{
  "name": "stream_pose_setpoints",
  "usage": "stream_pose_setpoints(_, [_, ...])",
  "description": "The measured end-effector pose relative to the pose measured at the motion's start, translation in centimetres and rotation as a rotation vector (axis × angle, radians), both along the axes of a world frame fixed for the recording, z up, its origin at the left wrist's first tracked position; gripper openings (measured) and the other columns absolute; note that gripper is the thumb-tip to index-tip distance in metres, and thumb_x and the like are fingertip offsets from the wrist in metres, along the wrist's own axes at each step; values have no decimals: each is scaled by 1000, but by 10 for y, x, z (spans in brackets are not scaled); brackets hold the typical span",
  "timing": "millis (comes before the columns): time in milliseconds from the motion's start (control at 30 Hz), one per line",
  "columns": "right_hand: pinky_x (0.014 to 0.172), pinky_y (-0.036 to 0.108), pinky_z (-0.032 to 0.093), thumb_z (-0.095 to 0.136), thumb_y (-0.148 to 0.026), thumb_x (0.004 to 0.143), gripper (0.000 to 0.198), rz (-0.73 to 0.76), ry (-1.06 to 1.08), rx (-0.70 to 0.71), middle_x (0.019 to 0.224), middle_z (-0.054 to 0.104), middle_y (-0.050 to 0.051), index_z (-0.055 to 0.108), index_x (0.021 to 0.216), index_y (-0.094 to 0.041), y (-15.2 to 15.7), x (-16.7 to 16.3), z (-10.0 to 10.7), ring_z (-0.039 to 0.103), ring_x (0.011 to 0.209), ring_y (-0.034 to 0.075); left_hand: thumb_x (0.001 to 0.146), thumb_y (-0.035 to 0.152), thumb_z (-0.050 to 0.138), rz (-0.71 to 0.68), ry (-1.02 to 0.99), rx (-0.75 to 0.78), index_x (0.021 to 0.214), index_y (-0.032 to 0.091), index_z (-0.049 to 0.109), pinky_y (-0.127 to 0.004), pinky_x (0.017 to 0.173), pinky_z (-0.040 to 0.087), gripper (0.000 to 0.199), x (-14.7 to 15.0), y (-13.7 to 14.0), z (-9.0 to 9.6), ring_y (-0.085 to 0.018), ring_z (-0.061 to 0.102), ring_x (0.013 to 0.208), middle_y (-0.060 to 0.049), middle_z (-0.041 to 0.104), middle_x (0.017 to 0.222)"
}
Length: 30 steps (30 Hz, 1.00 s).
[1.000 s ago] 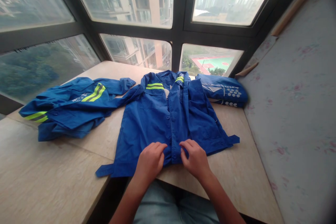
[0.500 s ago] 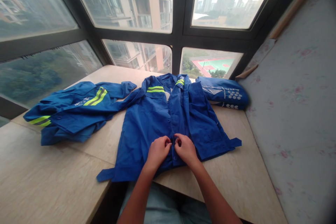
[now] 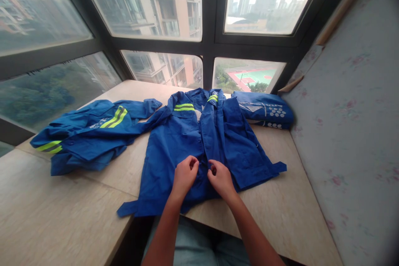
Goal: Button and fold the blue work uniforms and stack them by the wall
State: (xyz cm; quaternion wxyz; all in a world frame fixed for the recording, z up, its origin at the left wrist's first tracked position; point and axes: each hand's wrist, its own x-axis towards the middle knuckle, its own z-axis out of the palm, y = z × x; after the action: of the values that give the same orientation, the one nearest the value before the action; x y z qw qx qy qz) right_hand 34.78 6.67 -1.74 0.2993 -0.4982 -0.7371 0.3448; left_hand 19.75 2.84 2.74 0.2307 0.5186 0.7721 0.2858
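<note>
The left hand (image 3: 185, 174) and right hand (image 3: 220, 178) curl inward, slightly apart, over the lower front of the blue jacket (image 3: 168, 145) spread on the counter (image 3: 77, 212); whether either pinches cloth cannot be told.

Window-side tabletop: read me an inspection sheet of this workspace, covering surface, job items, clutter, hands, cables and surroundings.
Surface: pale tabletop, with a seam visible at left.
Job items: blue jacket, spread front up, neck end toward the windows.
Clutter: crumpled blue garment left of the jacket; folded blue bundle at far right.
Hands: left hand and right hand curled at the jacket's lower front, apart from each other; whether either pinches cloth cannot be told.
Cables: nothing seen.
Surroundings: dark-framed windows behind and at left; flower-patterned wall at right.
</note>
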Motion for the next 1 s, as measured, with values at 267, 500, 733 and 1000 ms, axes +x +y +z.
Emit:
stream_pose_setpoints(267, [66, 28, 50, 51, -25, 75, 36, -53, 323, -196, 71, 63, 0, 68, 105, -14, 4, 8, 2, 59, 65, 17, 87, 25, 55, -50, 250, -122, 95, 21, 61, -27, 72, 42, 11, 13, 1, -12, -18, 64, 86, -5, 67, 99])
stream_pose_setpoints(500, [61, 26, 48, 54, -25, 74, 35, -3, 321, -153, 66, 59, -1, 68, 105, -15, 2, 8, 6, 56, 61, 15, 85, 22, 59, -63, 186, -116, 96, 20, 62, -26, 74, 43, 12, 10, 11, -14, -17, 65, 88, -5, 69, 97])
stream_pose_setpoints(733, [60, 25, 48, 50, -19, 70, 38, 10, 297, -120, 66, 61, -1, 70, 102, -15, 3, 8, -2, 55, 60, 14, 86, 17, 54, -110, 171, -111, 92, 21, 64, -24, 71, 42, 13, 17, 26, -15, -16, 64, 84, -4, 70, 91])
stream_pose_setpoints(1000, [60, 25, 48, 50, -21, 73, 40, 39, 271, -117, 65, 61, -1, 70, 107, -14, 0, 7, -10, 55, 57, 14, 87, 17, 49, -119, 259, -110, 99, 22, 60, -26, 78, 41, 17, 21, 12, -13, -18, 60, 97, -6, 65, 102])
